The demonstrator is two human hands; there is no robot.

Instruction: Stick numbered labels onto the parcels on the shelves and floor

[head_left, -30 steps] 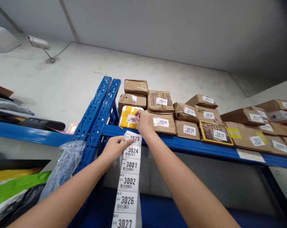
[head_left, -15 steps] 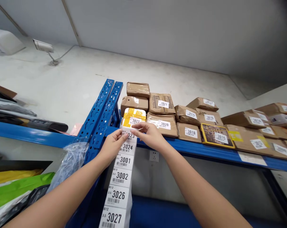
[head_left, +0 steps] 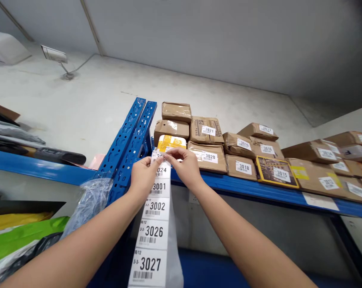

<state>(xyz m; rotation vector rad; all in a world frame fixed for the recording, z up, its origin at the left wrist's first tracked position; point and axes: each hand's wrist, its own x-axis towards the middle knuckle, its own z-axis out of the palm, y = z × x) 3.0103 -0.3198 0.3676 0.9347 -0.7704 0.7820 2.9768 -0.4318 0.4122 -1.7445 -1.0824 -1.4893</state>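
Observation:
A long strip of white number labels [head_left: 153, 232] hangs down in front of the shelf, printed 3001, 3002, 3026, 3027 and others. My left hand [head_left: 143, 174] pinches the left edge of the strip near its top. My right hand [head_left: 185, 166] pinches at the upper right of the same strip, its fingertips close to the left thumb. The fingers partly cover the topmost label. Just behind the hands sits a white and yellow taped parcel [head_left: 172, 142], its front largely hidden by the strip and fingers.
Labelled brown cardboard boxes [head_left: 209, 154] stand along a blue shelf beam [head_left: 229, 182] to the right. Blue perforated uprights [head_left: 128, 138] rise on the left, with clear plastic wrap [head_left: 89, 200] against them. Green and black bags [head_left: 28, 240] lie at lower left.
Both hands have drawn closer together at the top of the strip. The strip's upper end now sits higher over the taped parcel, and its lower part has swung slightly right.

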